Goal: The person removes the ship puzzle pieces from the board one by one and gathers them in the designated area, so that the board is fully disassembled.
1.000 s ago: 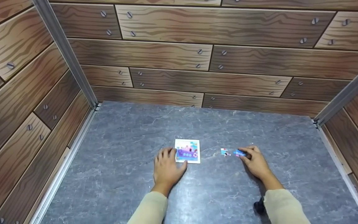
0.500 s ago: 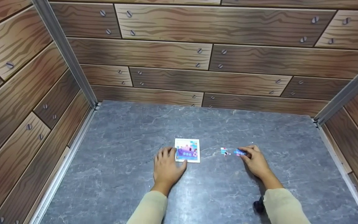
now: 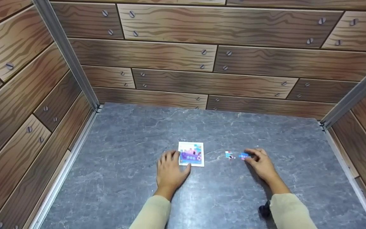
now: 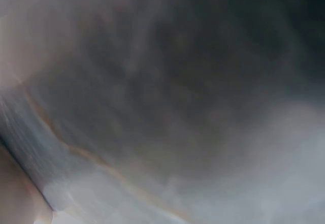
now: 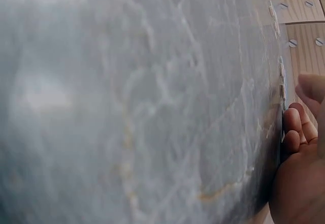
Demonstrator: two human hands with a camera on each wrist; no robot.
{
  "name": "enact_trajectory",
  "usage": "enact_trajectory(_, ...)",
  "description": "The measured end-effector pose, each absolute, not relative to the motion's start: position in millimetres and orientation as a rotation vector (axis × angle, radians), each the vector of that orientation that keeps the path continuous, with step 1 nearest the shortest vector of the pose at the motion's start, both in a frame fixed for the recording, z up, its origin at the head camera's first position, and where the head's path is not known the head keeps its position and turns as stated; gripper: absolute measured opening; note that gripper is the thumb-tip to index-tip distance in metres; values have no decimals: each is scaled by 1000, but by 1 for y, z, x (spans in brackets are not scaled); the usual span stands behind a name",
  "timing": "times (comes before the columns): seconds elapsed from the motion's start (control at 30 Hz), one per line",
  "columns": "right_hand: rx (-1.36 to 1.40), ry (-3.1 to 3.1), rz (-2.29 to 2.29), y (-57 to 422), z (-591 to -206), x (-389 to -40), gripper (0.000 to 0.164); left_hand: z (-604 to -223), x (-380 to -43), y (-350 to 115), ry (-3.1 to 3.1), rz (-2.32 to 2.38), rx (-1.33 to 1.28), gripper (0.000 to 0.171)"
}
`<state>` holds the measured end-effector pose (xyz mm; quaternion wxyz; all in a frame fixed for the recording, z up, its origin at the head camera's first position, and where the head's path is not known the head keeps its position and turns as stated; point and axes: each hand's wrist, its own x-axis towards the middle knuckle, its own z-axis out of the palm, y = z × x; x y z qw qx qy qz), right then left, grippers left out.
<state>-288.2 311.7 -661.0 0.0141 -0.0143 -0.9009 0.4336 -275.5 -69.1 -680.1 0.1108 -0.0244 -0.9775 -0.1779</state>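
Note:
A small jigsaw puzzle in a white square frame [image 3: 191,143] lies flat on the grey table, its picture mostly purple, pink and blue. My left hand [image 3: 169,171] rests at its left edge with fingers spread, the thumb near the bottom edge. To the right lies a small jigsaw piece [image 3: 229,155] in light blue, white and red. Beside it is a blue and pink jigsaw piece [image 3: 243,156], with my right hand [image 3: 262,165] just right of it, thumb and index finger parted around its edge. In the right wrist view, pieces [image 5: 283,79] lie flat near the fingers.
Wood-patterned panels [image 3: 170,57] wall the grey marbled table [image 3: 132,133] at the back and sides, with metal rails [image 3: 91,124] along the sides. A black object [image 3: 264,210] sits by the right sleeve. The left wrist view is mostly blur.
The right index finger has lifted slightly from the blue and pink jigsaw piece, showing more of it. The left hand and the framed puzzle stay in place.

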Motion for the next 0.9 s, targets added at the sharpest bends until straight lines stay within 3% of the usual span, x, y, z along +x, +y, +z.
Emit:
enact_trajectory(0.53,-386,-2313,2056,318,-654,-292,48,-675,-275,-72,-2879,-547,-53,69)
enact_trajectory(0.9,-228,-2371,1805,274,-631,-301,41,-677,-276,-69,-2868,-556,-66,68)
